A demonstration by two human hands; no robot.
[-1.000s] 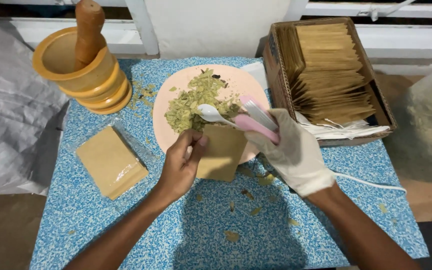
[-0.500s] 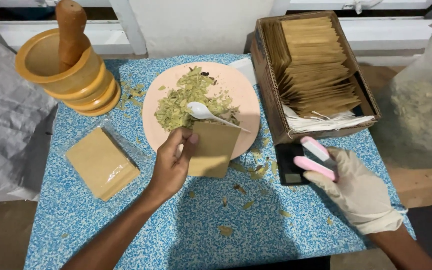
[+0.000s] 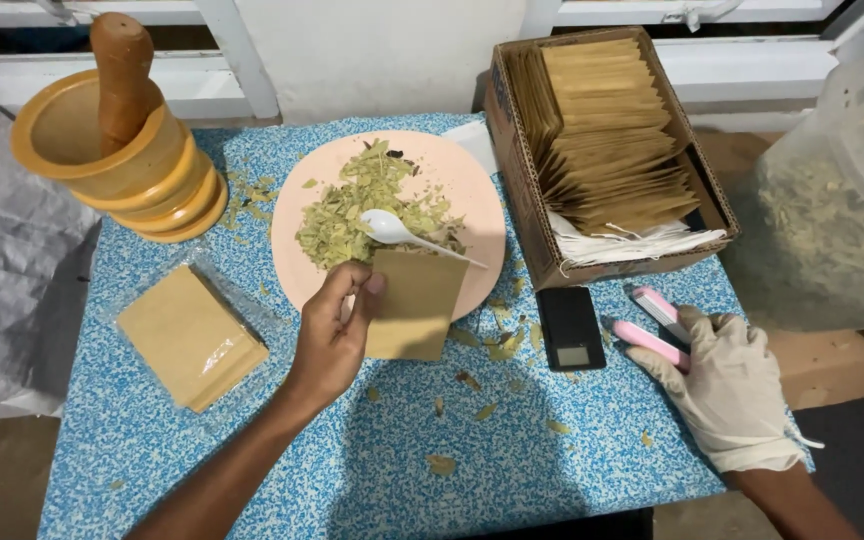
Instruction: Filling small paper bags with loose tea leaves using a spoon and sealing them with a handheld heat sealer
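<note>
My bare left hand (image 3: 332, 335) pinches a brown paper pouch (image 3: 414, 305) upright at the near edge of a pink plate (image 3: 477, 190). On the plate lies a heap of dried green leaves (image 3: 347, 210) with a white plastic spoon (image 3: 397, 230) resting on it. My gloved right hand (image 3: 732, 385) is at the table's right edge, its fingers on the near end of a pink two-armed hand tool (image 3: 652, 330) that lies on the table. A small black pocket scale (image 3: 570, 327) sits just left of that tool.
A cardboard box (image 3: 512, 185) of brown pouches (image 3: 602, 130) stands at the back right. A yellow mortar (image 3: 122, 165) with a wooden pestle (image 3: 122, 70) is back left. A wrapped pack of pouches (image 3: 190, 335) lies left. A clear bag of leaves (image 3: 832, 200) stands right, a grey sack (image 3: 2, 280) left.
My right hand carried the pink tool from over the pouch to the table's right side and lowered it beside the scale. The left hand kept hold of the pouch.
</note>
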